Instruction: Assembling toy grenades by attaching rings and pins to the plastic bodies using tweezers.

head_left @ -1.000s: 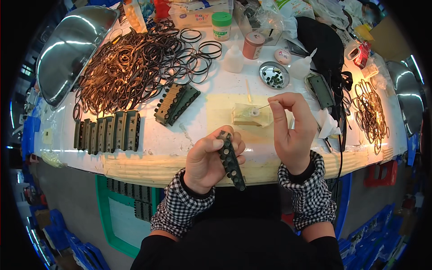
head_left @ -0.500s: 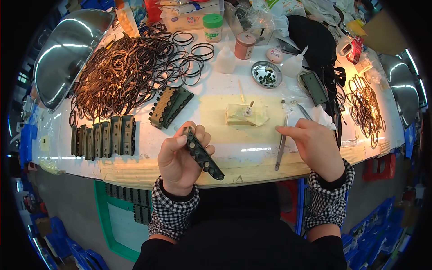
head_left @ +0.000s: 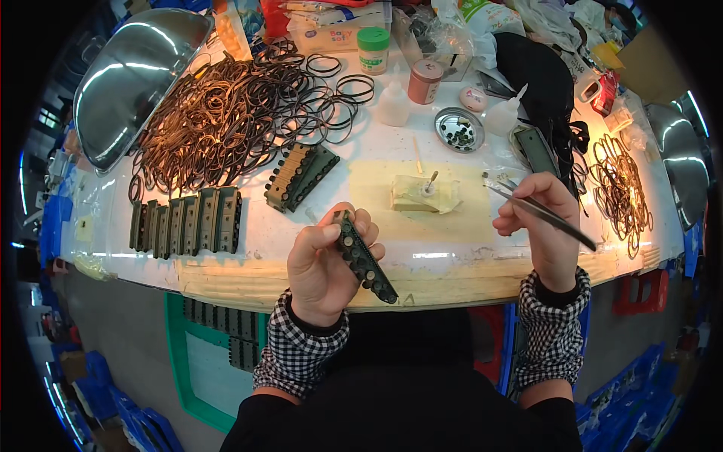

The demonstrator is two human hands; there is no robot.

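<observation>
Just below the centre of the frame, the green wheeled part [head_left: 365,260] hangs over the near edge of the bench [head_left: 275,245], tilted so that it runs from upper left to lower right. The left hand [head_left: 316,267] is curled closed around its upper end, the thumb against one side and the fingers folded behind; the lower end juts out free. To the right, the right hand [head_left: 553,222] is partly curled, thumb and fingers pinching dark tweezers [head_left: 566,225] around mid-length. Their tips point to the upper left and look slightly parted; whether anything sits between them is too small to tell.

The part looks light and stiff, probably moulded plastic, so it should not bend in a normal grip. Its small round discs and toothed edge seem the delicate places, and a hard squeeze there could loosen something. The long plain flanks or the solid end would likely make the safest hold, and the ridges should keep it from slipping. The tweezers appear thin and springy, best taken at the middle.

Above and between the hands lies a yellowish wrapped block [head_left: 410,202], a small stick standing on it.
</observation>
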